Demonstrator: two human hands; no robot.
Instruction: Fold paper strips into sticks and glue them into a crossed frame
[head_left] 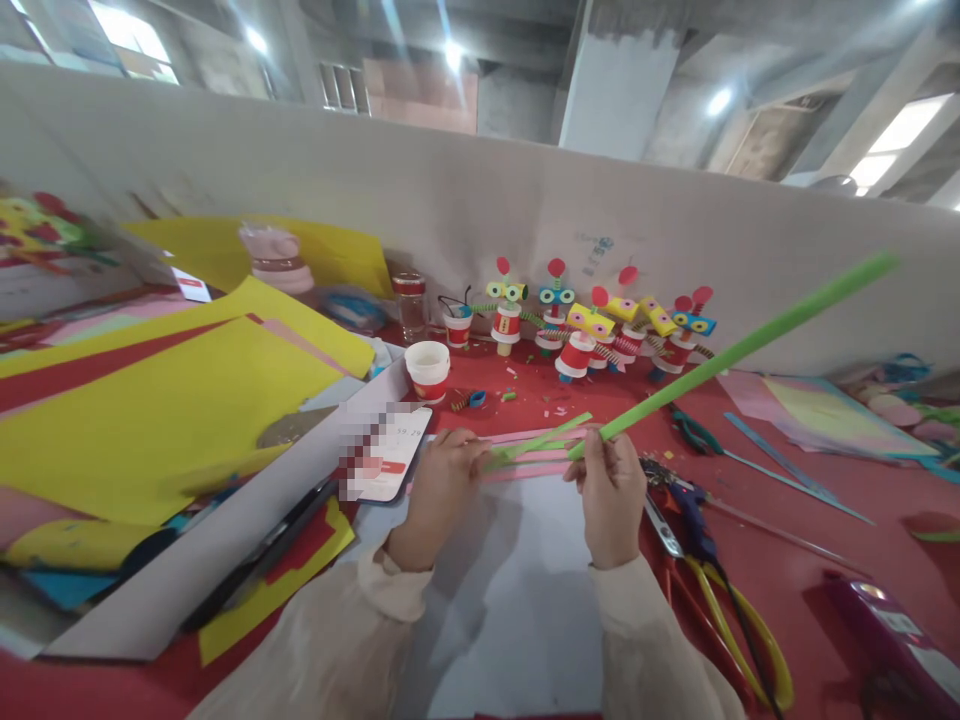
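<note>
A long green paper strip (742, 350) runs from the fingers of my right hand (613, 495) up and out to the right. My right hand is closed, pinching the strip near its lower end. My left hand (442, 490) is also closed, its fingertips on a thinner green strip (536, 438) that spans the gap towards my right hand. Whether the two green parts are one piece, I cannot tell. Several pink strips (525, 470) lie behind and between the hands. Below them is a pale white-grey board (510, 600).
Left are yellow paper sheets (172, 430), a phone (394, 455) and stacked paper cups (427, 372). Several paper-cup figures (577, 355) stand along the back wall. Yellow-handled scissors (739, 630), green-handled pliers (694, 432) and a purple device (892, 635) lie right on the red table (795, 535).
</note>
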